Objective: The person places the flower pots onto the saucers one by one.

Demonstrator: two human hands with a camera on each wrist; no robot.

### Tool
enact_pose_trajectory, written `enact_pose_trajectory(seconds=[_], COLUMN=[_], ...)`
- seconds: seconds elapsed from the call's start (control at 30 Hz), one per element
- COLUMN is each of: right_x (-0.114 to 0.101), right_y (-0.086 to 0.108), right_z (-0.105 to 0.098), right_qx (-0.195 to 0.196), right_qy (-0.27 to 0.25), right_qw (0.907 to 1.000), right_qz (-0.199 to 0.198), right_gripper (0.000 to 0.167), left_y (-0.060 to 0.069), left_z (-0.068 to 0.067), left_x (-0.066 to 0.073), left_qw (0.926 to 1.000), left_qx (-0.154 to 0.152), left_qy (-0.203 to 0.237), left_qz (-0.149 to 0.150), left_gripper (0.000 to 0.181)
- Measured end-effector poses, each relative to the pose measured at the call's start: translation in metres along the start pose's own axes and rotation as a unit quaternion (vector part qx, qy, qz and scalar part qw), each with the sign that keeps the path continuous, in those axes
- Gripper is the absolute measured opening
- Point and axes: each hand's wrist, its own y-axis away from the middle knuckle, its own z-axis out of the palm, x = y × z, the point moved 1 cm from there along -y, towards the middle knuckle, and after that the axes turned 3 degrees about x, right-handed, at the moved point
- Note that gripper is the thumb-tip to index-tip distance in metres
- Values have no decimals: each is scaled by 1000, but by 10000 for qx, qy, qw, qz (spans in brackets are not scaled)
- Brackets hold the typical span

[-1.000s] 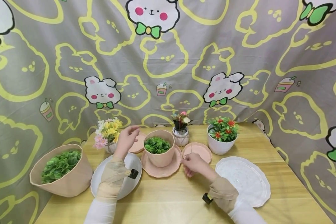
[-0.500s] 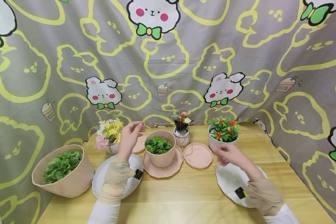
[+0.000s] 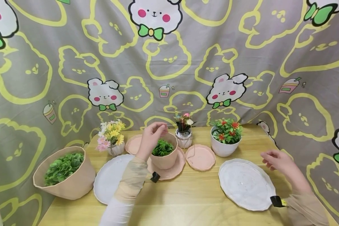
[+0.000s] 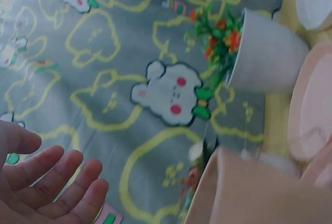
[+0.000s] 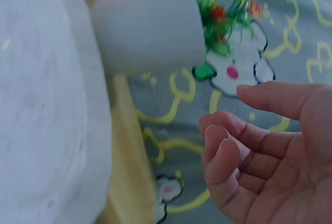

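Observation:
In the head view my left hand (image 3: 151,139) hovers over the left rim of a pink pot (image 3: 165,161) with green leaves (image 3: 163,147), which stands on a pink saucer (image 3: 180,164). Its fingers are loosely bent and hold nothing, as the left wrist view also shows. My right hand (image 3: 279,163) is in the air past the right edge of a white plate (image 3: 244,185). The right wrist view shows its fingers relaxed, with nothing between them. Nearest to it are that plate and a white pot (image 3: 225,148) of red-flowered greenery (image 5: 220,24).
A larger pink pot (image 3: 76,183) with leaves stands far left beside another white plate (image 3: 105,182). Small pots with yellow-pink flowers (image 3: 110,133) and mixed flowers (image 3: 185,122) stand behind. Two small pink saucers flank the middle pot; the right saucer (image 3: 206,155) has a thin strand over it.
My right hand has swung right from beside the right pink saucer, past the white pot, to beyond the white plate. My left hand has moved right, from near the yellow-pink flowers to above the middle pot.

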Motion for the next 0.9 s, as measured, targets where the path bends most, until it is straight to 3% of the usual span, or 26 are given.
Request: enact_pose_trajectory(seconds=[0.13,0.27,0.4,0.6,0.9], right_x=[19,36,44,50,57], right_y=[5,9,12,11,6], right_z=[-6,-6,-3,0,4], right_qx=[25,-123,-218,-239,-319], right_qy=[172,464,600,580,870], right_qw=[9995,9983,9977,9975,9951], right_qz=[255,332,236,314,347], right_gripper=[47,43,37,35,33], left_y=[0,-1,-4,-10,-20], left_z=[24,49,74,105,137], left_x=[-2,-7,-16,-27,-52], left_qw=[9996,9991,9979,9943,9917], left_qx=[-180,-382,-600,-645,-582], left_qy=[189,113,150,191,29], left_qz=[47,109,-182,-825,-1149], left_gripper=[25,25,25,23,24])
